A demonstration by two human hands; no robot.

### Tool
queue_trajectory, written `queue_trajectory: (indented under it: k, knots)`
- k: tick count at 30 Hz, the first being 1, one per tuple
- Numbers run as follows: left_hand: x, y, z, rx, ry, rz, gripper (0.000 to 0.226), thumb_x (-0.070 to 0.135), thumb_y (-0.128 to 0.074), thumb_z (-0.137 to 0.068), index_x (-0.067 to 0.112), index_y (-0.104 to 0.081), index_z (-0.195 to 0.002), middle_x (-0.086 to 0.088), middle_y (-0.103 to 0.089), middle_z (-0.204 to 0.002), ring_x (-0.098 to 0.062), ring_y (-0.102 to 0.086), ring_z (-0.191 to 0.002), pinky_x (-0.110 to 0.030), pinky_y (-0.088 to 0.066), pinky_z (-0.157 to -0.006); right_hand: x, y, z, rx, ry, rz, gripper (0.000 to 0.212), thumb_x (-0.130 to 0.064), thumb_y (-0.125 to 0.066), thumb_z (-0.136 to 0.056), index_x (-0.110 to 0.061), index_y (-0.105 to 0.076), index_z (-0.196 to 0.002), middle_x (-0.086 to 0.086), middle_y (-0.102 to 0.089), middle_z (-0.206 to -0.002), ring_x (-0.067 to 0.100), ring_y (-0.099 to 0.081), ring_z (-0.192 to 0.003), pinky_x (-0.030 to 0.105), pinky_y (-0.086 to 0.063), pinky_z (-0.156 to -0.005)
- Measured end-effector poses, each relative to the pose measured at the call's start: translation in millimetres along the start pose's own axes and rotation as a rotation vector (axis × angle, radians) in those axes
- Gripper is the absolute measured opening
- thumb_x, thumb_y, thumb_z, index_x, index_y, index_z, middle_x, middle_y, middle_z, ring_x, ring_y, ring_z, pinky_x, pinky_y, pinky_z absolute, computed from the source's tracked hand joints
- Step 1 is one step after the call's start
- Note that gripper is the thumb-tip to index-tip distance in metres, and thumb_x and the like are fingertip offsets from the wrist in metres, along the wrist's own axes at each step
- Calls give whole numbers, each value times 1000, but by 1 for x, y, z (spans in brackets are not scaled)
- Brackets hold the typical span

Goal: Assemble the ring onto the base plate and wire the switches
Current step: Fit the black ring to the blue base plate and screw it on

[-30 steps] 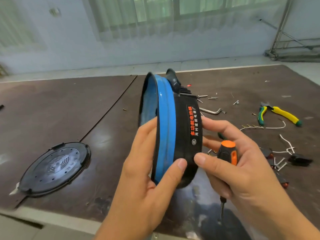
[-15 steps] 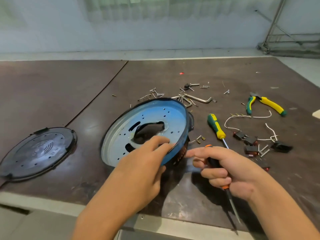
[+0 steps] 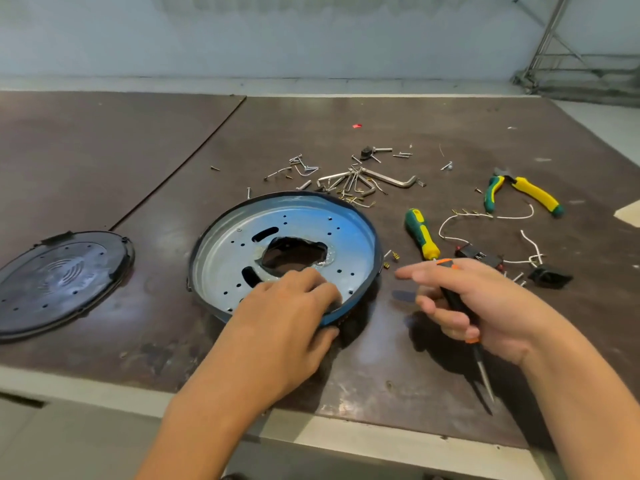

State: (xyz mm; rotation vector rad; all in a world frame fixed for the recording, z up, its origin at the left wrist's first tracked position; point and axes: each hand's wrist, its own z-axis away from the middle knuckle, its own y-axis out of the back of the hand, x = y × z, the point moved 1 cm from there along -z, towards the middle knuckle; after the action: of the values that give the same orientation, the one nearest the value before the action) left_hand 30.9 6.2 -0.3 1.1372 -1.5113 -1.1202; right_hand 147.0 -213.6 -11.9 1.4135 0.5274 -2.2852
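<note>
Left hand [image 3: 277, 317] grips the base plate [image 3: 239, 244], right hand [image 3: 485, 306] clasps a screwdriver [image 3: 454, 301]; screws [image 3: 349, 188], pliers [image 3: 530, 194] lie beyond.

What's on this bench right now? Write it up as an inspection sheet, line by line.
Surface: dark brown table, scuffed, with a seam between two boards.
Job's things: metal base plate with the ring around its rim; black switches loose to its right.
Clutter: round black cover; green-yellow screwdriver; pliers; scattered screws; hex key.
Hands: left hand grips the plate's near rim; right hand holds an orange-black screwdriver, forefinger extended.
Cables: white wires lie among the switches, apart from the plate.
Surroundings: pale wall; metal frame far right.
</note>
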Motion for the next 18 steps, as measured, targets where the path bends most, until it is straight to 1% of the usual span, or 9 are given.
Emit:
queue_trajectory:
  k: [2,4,7,9,11,13,15,17,18]
  knots:
    - [6,-4,-2,30,4,-76,40,59,-42,-92,40,-48,-127,14,-45,-118,-11,-49,-104,-31,-45,-87,-2,8,1,69,55,49,24,-14,-61,-95,-10,-66,-118,9,-54,-64,11,-33,-37,15,-22,-36]
    - [10,-7,-4,53,13,-127,43,59,-34,-92,39,-47,-129,11,-43,-116,-13,-47,-103,-34,-46,-87,-4,16,2,139,117,74,20,-11,-59,-96,-11,-67,-115,10,-55,-63,12,-34,-36,16,-23,-37]
    - [11,-8,-5,61,21,-152,38,54,-36,-94,38,-47,-127,10,-42,-115,-14,-46,-102,-34,-47,-84,-8,33,5,325,227,188,17,-6,-61,-95,-12,-69,-109,10,-58,-58,14,-34,-34,16,-24,-37]
    - [10,-9,-6,57,27,-164,38,52,-37,-93,37,-49,-125,10,-44,-113,-14,-48,-99,-34,-48,-81,-10,51,7,503,275,335,18,-6,-62,-93,-17,-70,-104,7,-61,-55,13,-35,-33,17,-25,-34]
    - [10,-8,-7,50,30,-164,35,50,-41,-92,34,-53,-121,9,-46,-111,-15,-50,-94,-34,-50,-76,-10,69,11,626,283,536,19,-9,-64,-90,-24,-72,-99,4,-66,-57,7,-43,-32,19,-32,-33]
    - [11,-6,-7,48,18,-176,29,47,-51,-90,31,-58,-114,8,-51,-107,-16,-53,-84,-31,-49,-65,-7,81,14,638,259,736,19,-13,-66,-89,-30,-72,-96,-1,-70,-62,3,-57,-44,20,-42,-42]
    - [11,-5,-8,48,11,-181,27,42,-60,-86,28,-63,-108,8,-56,-104,-15,-55,-76,-27,-45,-59,-2,89,15,620,223,867,18,-16,-68,-89,-32,-73,-94,-2,-72,-75,6,-66,-64,25,-48,-58]
    - [11,-6,-9,41,19,-187,28,41,-61,-84,27,-66,-107,8,-59,-104,-16,-57,-77,-26,-43,-59,0,93,15,625,204,945,14,-19,-69,-90,-32,-73,-95,0,-69,-89,20,-63,-81,30,-49,-70]
    - [12,-6,-9,36,26,-186,28,41,-60,-83,27,-66,-108,9,-60,-104,-16,-58,-78,-26,-42,-58,1,94,15,631,200,977,12,-21,-70,-90,-32,-73,-95,0,-66,-93,23,-59,-86,31,-46,-72]
